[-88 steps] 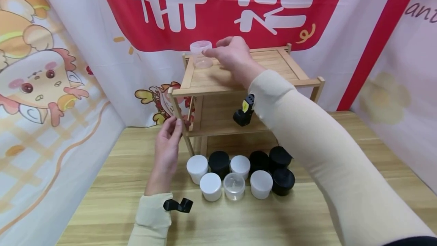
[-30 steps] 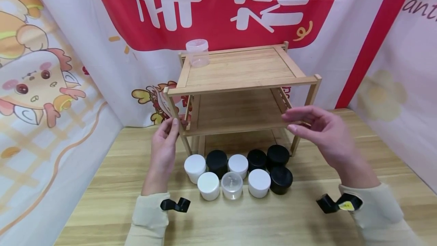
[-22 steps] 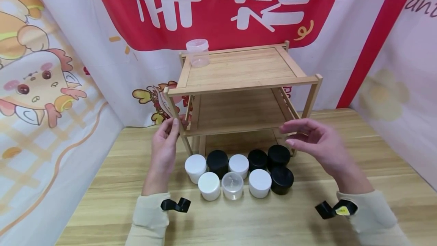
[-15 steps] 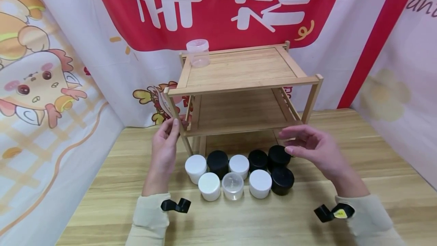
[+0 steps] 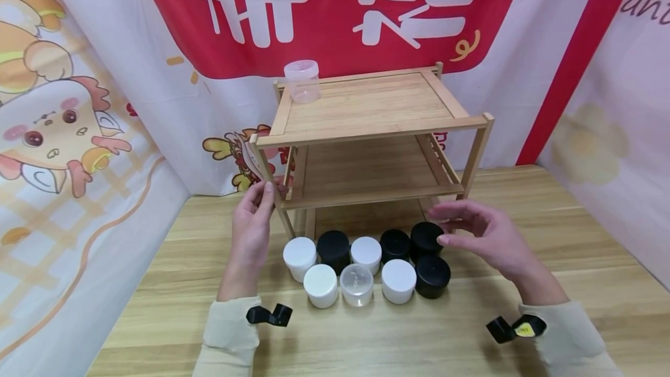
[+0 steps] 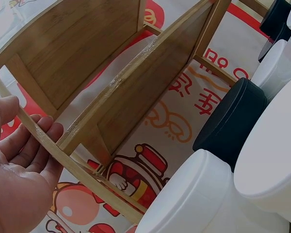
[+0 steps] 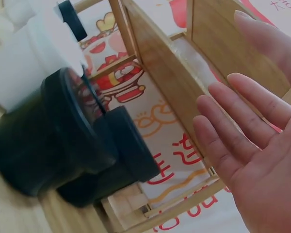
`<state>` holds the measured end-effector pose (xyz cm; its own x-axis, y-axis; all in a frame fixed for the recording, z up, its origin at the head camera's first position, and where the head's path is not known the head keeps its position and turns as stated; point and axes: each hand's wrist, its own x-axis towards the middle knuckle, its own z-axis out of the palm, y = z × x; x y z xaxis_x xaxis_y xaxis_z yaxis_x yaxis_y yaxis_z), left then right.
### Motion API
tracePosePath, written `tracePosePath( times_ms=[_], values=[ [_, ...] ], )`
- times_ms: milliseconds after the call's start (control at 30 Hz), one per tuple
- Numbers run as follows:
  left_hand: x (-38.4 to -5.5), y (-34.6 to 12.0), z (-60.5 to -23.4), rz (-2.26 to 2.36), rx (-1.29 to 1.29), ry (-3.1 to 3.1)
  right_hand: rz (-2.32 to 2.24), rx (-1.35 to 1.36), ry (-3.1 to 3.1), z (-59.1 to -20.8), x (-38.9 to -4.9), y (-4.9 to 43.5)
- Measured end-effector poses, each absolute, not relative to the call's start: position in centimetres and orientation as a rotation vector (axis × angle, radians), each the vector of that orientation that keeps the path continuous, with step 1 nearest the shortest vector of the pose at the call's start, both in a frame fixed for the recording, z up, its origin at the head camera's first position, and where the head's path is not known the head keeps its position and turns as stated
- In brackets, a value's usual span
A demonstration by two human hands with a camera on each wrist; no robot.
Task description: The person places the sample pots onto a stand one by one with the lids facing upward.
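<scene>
My left hand (image 5: 252, 223) holds the front left post of a wooden shelf rack (image 5: 371, 106); its thumb and curled fingers lie round the post (image 6: 41, 133) in the left wrist view. My right hand (image 5: 484, 240) hovers at the right beside the rear black jar (image 5: 426, 236), its thumb and fingers apart with nothing between them. In the right wrist view its fingers (image 7: 242, 116) are extended near black jars (image 7: 53, 138). A clear jar (image 5: 302, 83) stands on the top shelf at the back left corner.
Before the rack, two rows of lidded jars stand close together: white jars (image 5: 321, 285), black jars (image 5: 333, 249) and one clear jar (image 5: 357, 285). A wooden table (image 5: 366, 345) bears them. Printed cloth (image 5: 157, 28) hangs behind and at both sides.
My right hand has left the clear jar on the top shelf, come down to the right, and sunk further toward the black jars. The left hand has stayed at the post.
</scene>
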<state>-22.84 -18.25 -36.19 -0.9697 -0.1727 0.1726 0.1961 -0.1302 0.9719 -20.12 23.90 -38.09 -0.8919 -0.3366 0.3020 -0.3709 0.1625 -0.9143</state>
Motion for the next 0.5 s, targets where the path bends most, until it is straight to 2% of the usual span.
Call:
tracePosePath(
  times_ms=[267,500],
  values=[
    [-22.8,-18.4,-36.3,-2.2,-0.011,-1.892,1.741,0.635,-2.552,-39.4,-19.9,24.3],
    [-22.8,-18.4,-36.3,-2.19,-0.017,-1.908,1.634,0.669,-2.619,-40.9,-20.2,24.2]
  ],
)
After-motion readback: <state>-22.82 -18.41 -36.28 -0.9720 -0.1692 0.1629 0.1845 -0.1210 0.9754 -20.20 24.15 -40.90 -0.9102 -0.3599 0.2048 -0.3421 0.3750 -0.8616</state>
